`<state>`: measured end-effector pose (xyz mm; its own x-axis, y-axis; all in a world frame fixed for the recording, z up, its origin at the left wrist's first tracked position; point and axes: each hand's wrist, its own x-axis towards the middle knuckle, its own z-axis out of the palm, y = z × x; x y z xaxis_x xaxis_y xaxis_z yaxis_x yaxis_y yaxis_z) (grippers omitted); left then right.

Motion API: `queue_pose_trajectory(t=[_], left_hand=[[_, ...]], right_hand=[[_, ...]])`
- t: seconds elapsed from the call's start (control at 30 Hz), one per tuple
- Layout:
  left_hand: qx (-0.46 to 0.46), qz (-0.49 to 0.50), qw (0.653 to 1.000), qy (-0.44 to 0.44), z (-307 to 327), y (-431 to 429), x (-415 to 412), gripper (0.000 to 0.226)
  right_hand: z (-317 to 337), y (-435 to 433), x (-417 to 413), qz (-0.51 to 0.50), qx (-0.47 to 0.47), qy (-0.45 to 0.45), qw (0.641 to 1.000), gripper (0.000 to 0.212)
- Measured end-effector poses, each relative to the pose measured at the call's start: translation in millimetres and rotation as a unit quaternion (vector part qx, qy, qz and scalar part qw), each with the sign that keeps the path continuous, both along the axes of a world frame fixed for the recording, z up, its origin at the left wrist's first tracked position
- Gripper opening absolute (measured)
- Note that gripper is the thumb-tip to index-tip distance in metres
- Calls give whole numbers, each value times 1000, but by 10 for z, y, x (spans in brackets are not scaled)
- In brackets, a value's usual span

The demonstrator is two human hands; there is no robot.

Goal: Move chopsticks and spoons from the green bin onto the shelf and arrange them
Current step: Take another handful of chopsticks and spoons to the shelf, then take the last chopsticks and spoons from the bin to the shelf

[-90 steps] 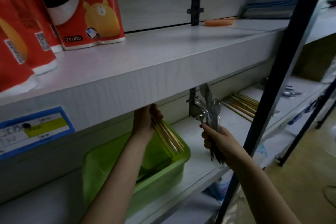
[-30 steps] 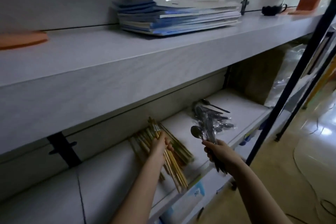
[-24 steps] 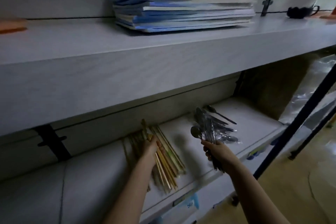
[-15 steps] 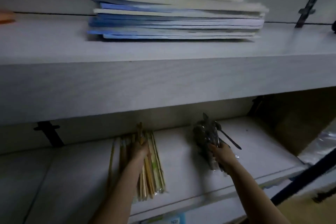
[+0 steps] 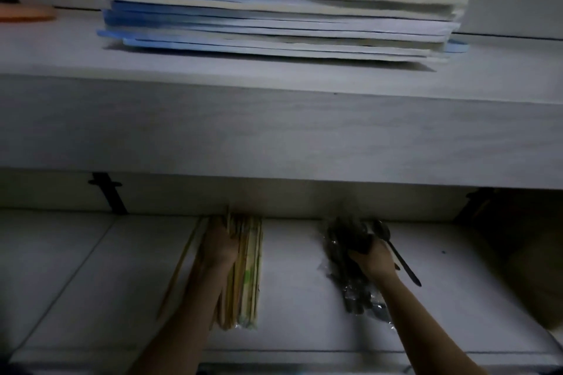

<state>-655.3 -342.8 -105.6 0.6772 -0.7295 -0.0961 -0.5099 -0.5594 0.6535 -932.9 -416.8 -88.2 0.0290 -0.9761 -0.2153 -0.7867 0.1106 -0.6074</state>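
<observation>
Two pale grey wood-grain shelf boards fill the view: upper shelf point(image 5: 274, 119) w/ a thick front edge across the middle, lower shelf point(image 5: 292, 307) beneath it, dim and in shadow. On the upper board sits a wide stack of blue and white paper booklets point(image 5: 274, 15), some wrapped in clear plastic up top; a flat orange object point(image 5: 29, 13) lies at far left, well apart from the stack. A black metal bracket point(image 5: 108, 192) runs down the back wall at left, above the lower board.

Both bare forearms reach in from the bottom edge onto the lower shelf. Left hand point(image 5: 217, 250) rests palm-down on a bundle of long tan wooden chopsticks point(image 5: 246, 271), fingers bent over the far ends; grip looks closed loosely around a few sticks, though dim light makes the exact hold hard to read. The bundle lies flat on the board, pointing front to back, approx. parallel, w/ one stray stick point(image 5: 179, 268) angled off to the left of the forearm.

Right hand point(image 5: 373, 259) is closed around a clump of dark metal spoons in crinkled clear plastic wrap point(image 5: 350, 268), which sits on the lower shelf right of the chopsticks, well apart from them. One loose dark spoon point(image 5: 396, 253) lies just beside the hand on its right, bowl toward the back wall, handle slanting forward-right.
</observation>
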Motion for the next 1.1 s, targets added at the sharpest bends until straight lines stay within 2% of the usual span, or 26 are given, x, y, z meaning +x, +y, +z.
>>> queue_pose_trajectory(t=[0.07,0.13,0.23,0.3,0.4,0.57,0.73,0.93,1.1], left_hand=[[5,-22,999,-37,30,28,14,52],[-7,-38,997,-62,66,66,29,37],[-28,-47,994,-95,213,193,57,19],[-29,-49,990,-127,331,349,83,19],[-40,-43,984,-171,536,683,118,26],[-16,-17,976,-218,795,1405,285,21],[31,72,966,-245,989,2202,491,26],[63,200,942,-263,1042,3196,829,23],[86,257,926,-264,1038,3912,1216,22]], right_hand=[[39,27,21,20,-42,46,998,61],[124,81,71,36,-98,74,992,65],[279,150,230,93,-172,65,978,47],[401,220,416,167,-184,30,968,33],[597,413,780,259,-175,-14,950,25],[795,893,1525,439,-180,-20,880,16],[879,1488,2226,570,-210,-35,794,23],[972,2246,2913,659,-174,-79,727,23],[1076,2896,3416,712,-130,-98,683,25]])
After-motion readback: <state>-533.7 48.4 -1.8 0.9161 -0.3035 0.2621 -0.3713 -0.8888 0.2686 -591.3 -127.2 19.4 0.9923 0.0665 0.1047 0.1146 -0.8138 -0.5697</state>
